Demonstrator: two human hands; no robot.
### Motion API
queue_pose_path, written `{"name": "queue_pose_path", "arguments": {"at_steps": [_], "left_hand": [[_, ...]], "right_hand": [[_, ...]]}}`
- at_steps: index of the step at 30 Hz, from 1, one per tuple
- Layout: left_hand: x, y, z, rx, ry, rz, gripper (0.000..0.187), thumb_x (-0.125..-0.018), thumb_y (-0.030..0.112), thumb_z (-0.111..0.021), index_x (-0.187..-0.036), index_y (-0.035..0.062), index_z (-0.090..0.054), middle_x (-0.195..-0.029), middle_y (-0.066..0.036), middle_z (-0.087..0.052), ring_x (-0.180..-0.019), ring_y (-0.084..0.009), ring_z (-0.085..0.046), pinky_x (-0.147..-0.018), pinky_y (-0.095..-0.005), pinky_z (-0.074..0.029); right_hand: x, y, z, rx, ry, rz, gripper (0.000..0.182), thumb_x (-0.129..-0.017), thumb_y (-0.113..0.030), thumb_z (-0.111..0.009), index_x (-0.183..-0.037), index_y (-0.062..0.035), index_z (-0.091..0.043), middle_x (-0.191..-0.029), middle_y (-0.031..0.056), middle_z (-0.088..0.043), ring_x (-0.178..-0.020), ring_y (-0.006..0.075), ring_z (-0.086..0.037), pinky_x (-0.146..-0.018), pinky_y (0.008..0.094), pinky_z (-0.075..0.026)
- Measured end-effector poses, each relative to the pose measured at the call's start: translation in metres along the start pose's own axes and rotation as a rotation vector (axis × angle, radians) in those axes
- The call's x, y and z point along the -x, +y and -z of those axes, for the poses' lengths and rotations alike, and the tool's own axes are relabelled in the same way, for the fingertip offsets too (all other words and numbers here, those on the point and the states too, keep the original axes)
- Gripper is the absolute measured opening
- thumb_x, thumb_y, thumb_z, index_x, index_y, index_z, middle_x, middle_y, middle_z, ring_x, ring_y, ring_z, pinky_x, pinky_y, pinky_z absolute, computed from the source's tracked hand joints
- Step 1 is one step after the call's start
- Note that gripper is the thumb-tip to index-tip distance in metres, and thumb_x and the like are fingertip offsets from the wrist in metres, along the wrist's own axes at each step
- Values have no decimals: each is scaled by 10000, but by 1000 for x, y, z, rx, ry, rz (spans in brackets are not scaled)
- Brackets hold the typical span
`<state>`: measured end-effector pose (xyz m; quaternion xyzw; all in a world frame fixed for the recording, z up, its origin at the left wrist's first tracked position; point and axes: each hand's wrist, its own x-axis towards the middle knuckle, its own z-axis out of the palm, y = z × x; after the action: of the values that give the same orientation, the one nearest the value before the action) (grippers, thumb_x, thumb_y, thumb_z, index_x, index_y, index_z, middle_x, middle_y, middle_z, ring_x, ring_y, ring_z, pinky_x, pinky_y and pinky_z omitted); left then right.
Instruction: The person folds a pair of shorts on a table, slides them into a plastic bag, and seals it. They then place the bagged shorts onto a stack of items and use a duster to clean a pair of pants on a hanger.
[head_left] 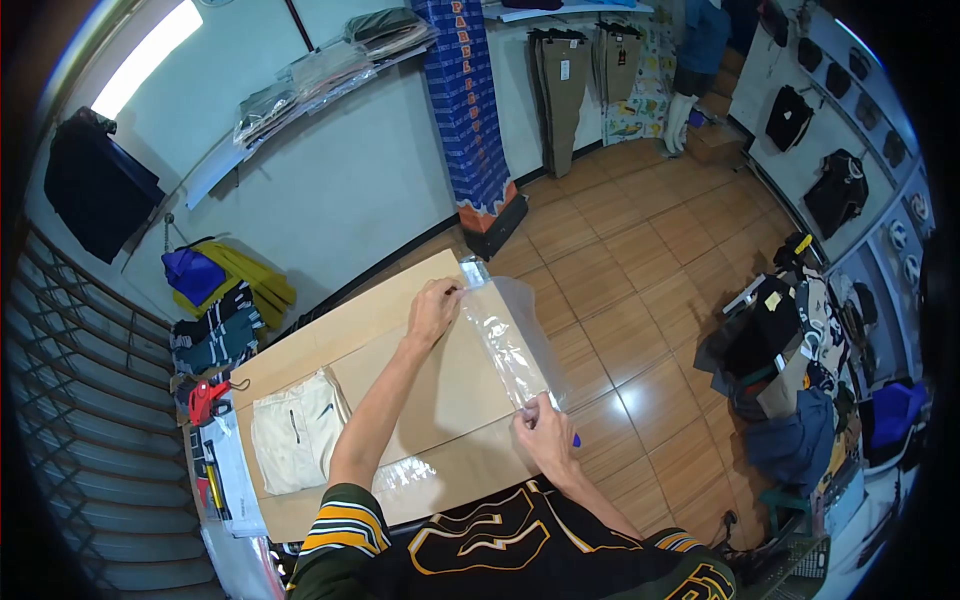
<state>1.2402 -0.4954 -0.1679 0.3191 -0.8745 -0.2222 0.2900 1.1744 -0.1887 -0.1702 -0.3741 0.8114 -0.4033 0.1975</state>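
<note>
A clear plastic bag [505, 345] lies across the right end of a cardboard-covered table [400, 400], partly hanging over the edge. My left hand [436, 312] pinches the bag's far corner, its fingers closed. My right hand [545, 432] has its fingers closed on the near corner of the same bag. Folded cream trousers [297, 432] rest on the cardboard, left of my left forearm.
Left of the trousers are a red tool [207, 401] and a yellow cutter [213, 475]. Beyond the table stand a blue pillar [462, 110] and hanging trousers [558, 95]. Heaped clothes [790, 350] are at the right. Tiled floor [630, 290] lies between.
</note>
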Motion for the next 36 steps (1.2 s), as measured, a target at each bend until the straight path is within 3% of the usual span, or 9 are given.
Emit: {"name": "queue_pose_path", "arguments": {"at_steps": [4,8,10,16,25,28,34,36], "left_hand": [[22,-19,19,29,-55,85,137,-887,141,-672,-973,38,-697,-956,-157,-692,-888,-315,-665,-775,-400,-531],[43,-34,44,17,-41,53,126,-879,130,-668,-966,44,-699,-953,-135,-699,-942,-314,-647,-813,-407,-522],[53,-46,57,-12,-31,47,121,-875,122,-666,-963,45,-699,-954,-129,-701,-948,-314,-644,-823,-409,-520],[84,-76,99,-75,-50,8,125,-865,114,-658,-958,42,-700,-956,-125,-705,-967,-323,-637,-856,-413,-507],[113,-104,150,-158,-97,25,149,-848,130,-658,-955,40,-711,-965,-146,-711,-991,-348,-636,-882,-415,-504],[120,-102,164,-161,-141,76,178,-840,133,-673,-983,32,-708,-993,-160,-708,-990,-358,-638,-886,-423,-505],[171,-100,211,-77,20,-45,286,-836,117,-675,-1111,36,-679,-1131,-184,-670,-1088,-358,-608,-948,-430,-478],[197,-100,229,-50,-57,-34,328,-850,121,-664,-1172,56,-655,-1196,-164,-643,-1154,-339,-578,-1005,-425,-440]], "right_hand": [[3,-7,-12,186,-69,45,216,-841,-212,-624,-952,-44,-549,-656,221,-659,-611,423,-666,-618,549,-515],[10,-22,-28,226,-136,40,213,-828,-195,-649,-914,-10,-588,-675,189,-661,-661,418,-672,-632,533,-521],[14,-27,-44,311,-159,114,198,-819,-175,-639,-904,3,-620,-689,225,-662,-672,441,-669,-640,552,-519],[40,-61,-83,261,-212,236,177,-793,-153,-619,-843,13,-653,-718,271,-658,-694,465,-663,-635,561,-515],[81,-100,-141,225,-221,263,178,-773,-171,-624,-779,4,-655,-712,269,-651,-694,477,-653,-640,564,-515],[85,-103,-148,264,-174,253,191,-783,-190,-633,-795,0,-655,-730,262,-662,-701,469,-658,-659,567,-518],[69,-118,-156,343,-90,197,229,-806,-226,-661,-935,-37,-649,-769,227,-686,-742,450,-672,-685,566,-518],[59,-121,-162,345,-78,235,226,-810,-218,-660,-950,-41,-646,-786,212,-689,-749,442,-672,-681,562,-517]]}}
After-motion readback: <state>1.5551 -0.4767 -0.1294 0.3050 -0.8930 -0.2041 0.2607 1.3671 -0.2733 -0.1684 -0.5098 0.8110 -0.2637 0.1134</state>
